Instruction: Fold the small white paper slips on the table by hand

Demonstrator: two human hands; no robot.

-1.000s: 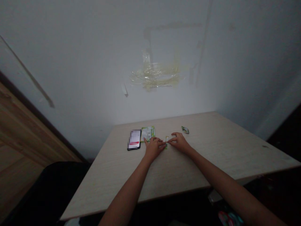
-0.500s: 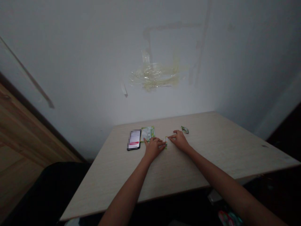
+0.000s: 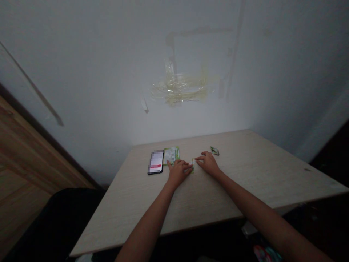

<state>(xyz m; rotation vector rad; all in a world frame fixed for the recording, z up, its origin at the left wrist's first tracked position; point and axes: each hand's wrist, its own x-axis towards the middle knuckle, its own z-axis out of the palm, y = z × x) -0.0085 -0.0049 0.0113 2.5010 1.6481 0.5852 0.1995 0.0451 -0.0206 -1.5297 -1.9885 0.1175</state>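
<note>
Between my hands a small white-and-green piece (image 3: pixel 193 169), like a scrap of printed packaging or paper, lies on the table. The fingers of my left hand (image 3: pixel 178 173) hold it down from the left and cover part of it, with the thumb stretched out to the side. My right hand (image 3: pixel 208 162) has its thumb and index finger closed at the piece's upper right edge. What exactly the piece is stays too small to make out. Just beyond my left hand lies a green-and-white printed packet (image 3: pixel 171 154).
A phone (image 3: pixel 156 162) with a lit screen lies left of the packet. A small crumpled wrapper (image 3: pixel 215 150) sits beyond my right hand. The pale wooden table (image 3: pixel 201 202) meets a wall (image 3: pixel 114 91) with yellowed tape (image 3: pixel 182 91) on it. A wooden panel stands at left.
Both hands stay in almost the same place at the small piece. Only a slight shift of the fingertips shows; the phone, packet and wrapper lie as before.
</note>
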